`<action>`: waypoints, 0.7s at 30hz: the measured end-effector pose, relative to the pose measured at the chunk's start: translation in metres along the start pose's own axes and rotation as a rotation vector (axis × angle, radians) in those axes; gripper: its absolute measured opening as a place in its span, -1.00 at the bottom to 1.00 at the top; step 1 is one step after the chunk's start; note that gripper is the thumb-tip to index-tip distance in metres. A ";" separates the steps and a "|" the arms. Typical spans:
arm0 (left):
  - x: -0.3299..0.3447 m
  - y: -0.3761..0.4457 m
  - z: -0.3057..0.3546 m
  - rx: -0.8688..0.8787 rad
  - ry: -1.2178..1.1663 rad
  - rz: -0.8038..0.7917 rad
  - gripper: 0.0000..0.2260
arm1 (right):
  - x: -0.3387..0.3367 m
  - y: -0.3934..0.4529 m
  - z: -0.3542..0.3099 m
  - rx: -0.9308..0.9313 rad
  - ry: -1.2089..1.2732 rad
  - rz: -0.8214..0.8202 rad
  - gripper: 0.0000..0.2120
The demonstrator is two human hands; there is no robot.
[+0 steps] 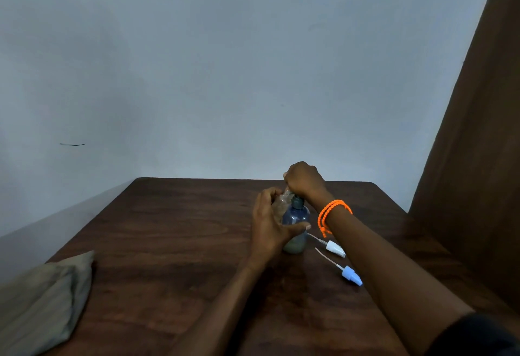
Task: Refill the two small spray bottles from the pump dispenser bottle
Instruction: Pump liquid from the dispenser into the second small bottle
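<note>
- Landmark: translucent blue-grey plastic pump dispenser bottle (296,223), upright on the dark brown wooden table (174,231), right of the table's middle. Murky liquid shows in its bottom part; dark collar at the neck.
- Right hand (305,179) sits directly above the dispenser bottle, fist clenched down over the pump head. The pump head itself is hidden under the fingers.
- Orange beaded bracelet (333,212) on the right wrist, just right of the dispenser's shoulder.
- Left hand (271,223) is at the dispenser's left side. Thumb stretches across the front of the bottle body and touches it; fingers are curled round a small clear plastic spray bottle (284,199), held tilted against the dispenser's neck, just under the right fist.
- The small bottle's mouth is too blurred and covered to tell how it meets the pump spout.
- White spray nozzle with thin dip tube (334,251) lies flat on the table just right of the dispenser's base, apart from both hands.
- Pale blue spray nozzle with thin dip tube (351,274) lies nearer the person than the white one, also right of the dispenser, under the right forearm.
- Second small spray bottle: cannot be made out.
- Folded grey-beige cloth (47,299) lies well left of the dispenser, at the table's near left edge.
- Pale blue-grey wall (225,74) behind the dispenser; brown curtain (478,158) to its far right.
</note>
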State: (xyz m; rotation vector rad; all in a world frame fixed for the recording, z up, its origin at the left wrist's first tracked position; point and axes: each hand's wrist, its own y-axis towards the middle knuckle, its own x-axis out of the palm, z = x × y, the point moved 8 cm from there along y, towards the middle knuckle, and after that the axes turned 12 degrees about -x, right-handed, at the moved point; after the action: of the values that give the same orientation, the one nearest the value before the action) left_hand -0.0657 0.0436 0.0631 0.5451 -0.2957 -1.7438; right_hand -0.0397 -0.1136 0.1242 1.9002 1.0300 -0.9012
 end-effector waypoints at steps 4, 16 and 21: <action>0.000 -0.001 0.002 0.002 0.004 -0.004 -0.33 | -0.007 0.001 -0.004 0.000 -0.016 -0.009 -0.83; -0.002 0.000 0.003 0.004 -0.004 -0.011 -0.32 | -0.007 0.000 -0.005 -0.012 -0.004 -0.002 -0.80; 0.002 0.000 0.001 0.010 0.019 -0.022 -0.32 | -0.005 0.003 -0.003 0.003 0.019 0.007 -0.83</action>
State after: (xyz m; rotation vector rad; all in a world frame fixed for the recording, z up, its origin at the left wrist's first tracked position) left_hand -0.0671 0.0411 0.0635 0.5737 -0.2864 -1.7585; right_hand -0.0384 -0.1134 0.1309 1.9175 1.0331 -0.8821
